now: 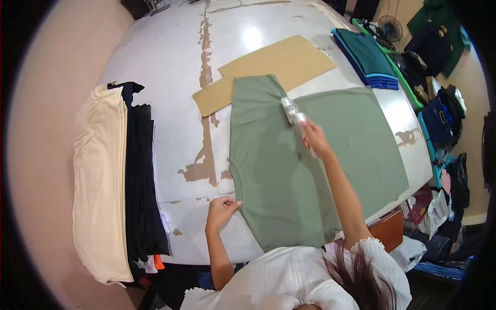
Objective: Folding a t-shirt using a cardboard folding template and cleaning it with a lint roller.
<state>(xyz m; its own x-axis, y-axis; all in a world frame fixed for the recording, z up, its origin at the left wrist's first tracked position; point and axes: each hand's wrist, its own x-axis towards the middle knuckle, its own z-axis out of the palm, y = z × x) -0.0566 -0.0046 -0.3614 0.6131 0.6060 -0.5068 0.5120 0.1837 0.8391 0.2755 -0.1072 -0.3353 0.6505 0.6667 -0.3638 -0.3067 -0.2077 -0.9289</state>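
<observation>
A sage-green T-shirt (267, 162) lies spread flat before me, its neckline on the left and a sleeve pointing away. My left hand (223, 211) pinches the shirt's edge at the near end of the neckline, between thumb and fingers. Closed around the handle of a white lint roller (290, 108), my right hand (314, 139) is over the far side of the shirt. The roller's head lies across the cloth near where the far sleeve meets the body. Slight blur hides the details of the handle.
Tan cardboard-like sheets (277, 62) lie partly under the far sleeve. Folded green and blue garments (366, 58) are stacked at the far right. Cream garments (101, 186) and black garments (141, 178) are piled along the left. Baskets and bags (436, 116) line the table's right side.
</observation>
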